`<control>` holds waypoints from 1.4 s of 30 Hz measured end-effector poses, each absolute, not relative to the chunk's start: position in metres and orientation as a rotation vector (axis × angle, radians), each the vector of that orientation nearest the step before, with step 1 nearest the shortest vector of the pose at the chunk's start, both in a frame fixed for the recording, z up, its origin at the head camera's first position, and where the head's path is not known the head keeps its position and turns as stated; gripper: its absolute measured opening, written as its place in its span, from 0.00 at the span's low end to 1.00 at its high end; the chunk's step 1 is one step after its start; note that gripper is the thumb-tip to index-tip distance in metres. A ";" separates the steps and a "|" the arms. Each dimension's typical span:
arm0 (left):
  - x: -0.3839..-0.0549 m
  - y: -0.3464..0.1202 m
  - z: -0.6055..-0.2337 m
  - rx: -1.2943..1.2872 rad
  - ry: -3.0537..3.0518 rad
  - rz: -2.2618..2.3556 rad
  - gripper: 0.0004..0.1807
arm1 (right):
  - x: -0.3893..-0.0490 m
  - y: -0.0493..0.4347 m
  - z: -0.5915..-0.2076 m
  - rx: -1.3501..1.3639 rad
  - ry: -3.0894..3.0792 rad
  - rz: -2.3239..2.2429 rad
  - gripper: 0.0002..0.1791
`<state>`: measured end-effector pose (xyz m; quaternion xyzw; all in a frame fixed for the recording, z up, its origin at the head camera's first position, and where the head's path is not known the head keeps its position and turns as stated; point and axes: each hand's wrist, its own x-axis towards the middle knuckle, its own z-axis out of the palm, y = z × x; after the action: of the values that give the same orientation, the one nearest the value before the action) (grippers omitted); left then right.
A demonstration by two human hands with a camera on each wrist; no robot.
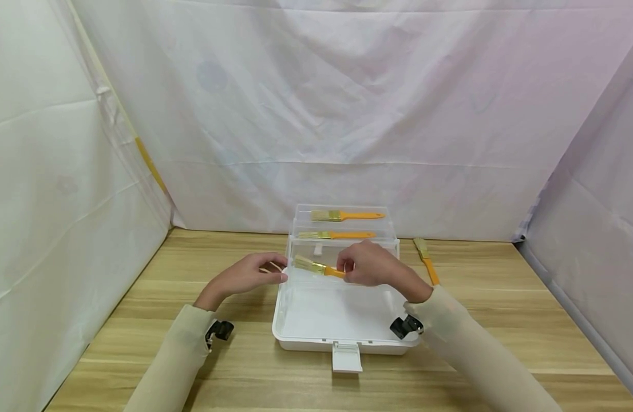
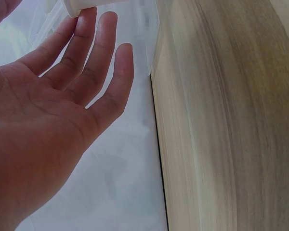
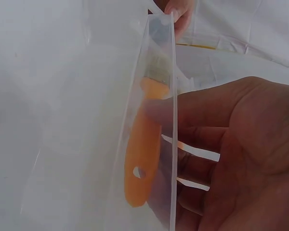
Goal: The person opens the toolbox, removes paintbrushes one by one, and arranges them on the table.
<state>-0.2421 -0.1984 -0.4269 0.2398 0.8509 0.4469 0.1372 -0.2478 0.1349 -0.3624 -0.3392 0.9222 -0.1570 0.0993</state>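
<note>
My right hand (image 1: pixel 368 264) pinches the orange handle of a paintbrush (image 1: pixel 310 265) over the lowest clear tray (image 1: pixel 301 289) of a white toolbox (image 1: pixel 342 315). In the right wrist view, the handle (image 3: pixel 143 154) shows through the tray's clear wall (image 3: pixel 174 144), with my fingers reaching over that wall. The brush's pale bristles point left. At the box's left side is my left hand (image 1: pixel 249 273), fingers loosely bent and holding nothing. Its fingertips (image 2: pixel 89 17) are right at the box's edge in the left wrist view.
Two more paintbrushes lie in the raised clear trays, an upper brush (image 1: pixel 347 216) and a lower brush (image 1: pixel 337 235). Another brush (image 1: pixel 426 260) rests on the wooden table (image 1: pixel 502 320) right of the box. The box's latch (image 1: pixel 346 358) hangs at its front; white cloth (image 1: pixel 347 114) stands behind.
</note>
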 end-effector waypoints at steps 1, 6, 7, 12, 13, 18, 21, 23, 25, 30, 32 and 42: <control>-0.242 -0.198 -0.427 0.693 2.464 1.292 0.24 | -0.248 0.135 -0.363 -1.004 2.730 -0.468 0.05; -0.241 -0.198 -0.426 0.683 2.461 1.291 0.24 | -0.247 0.138 -0.363 -1.029 2.743 -0.491 0.06; -0.242 -0.198 -0.426 0.684 2.463 1.289 0.24 | -0.247 0.139 -0.363 -1.038 2.745 -0.498 0.06; -0.242 -0.197 -0.426 0.687 2.470 1.280 0.25 | -0.247 0.146 -0.362 -1.073 2.744 -0.556 0.06; -0.242 -0.197 -0.425 0.687 2.472 1.278 0.26 | -0.247 0.148 -0.362 -1.075 2.743 -0.572 0.06; -0.242 -0.197 -0.425 0.687 2.473 1.279 0.26 | -0.247 0.155 -0.361 -1.057 2.737 -0.668 0.06; -0.242 -0.197 -0.426 0.688 2.473 1.280 0.25 | -0.247 0.160 -0.360 -1.041 2.739 -0.715 0.05; -0.242 -0.197 -0.426 0.687 2.473 1.281 0.24 | -0.246 0.163 -0.361 -1.027 2.745 -0.745 0.05; -0.242 -0.196 -0.426 0.685 2.472 1.283 0.24 | -0.245 0.167 -0.361 -1.016 2.747 -0.784 0.06; -0.242 -0.197 -0.426 0.688 2.466 1.296 0.23 | -0.243 0.177 -0.361 -0.991 2.742 -0.880 0.06; -0.242 -0.197 -0.426 0.691 2.464 1.299 0.23 | -0.242 0.181 -0.361 -0.980 2.745 -0.908 0.06; -0.242 -0.197 -0.426 0.704 2.457 1.307 0.23 | -0.239 0.199 -0.361 -0.887 2.757 -1.014 0.07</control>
<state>-0.2419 -0.1972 -0.4261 0.2430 0.8481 0.4510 0.1353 -0.2392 0.1987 -0.3610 -0.2890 0.8979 -0.3302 0.0367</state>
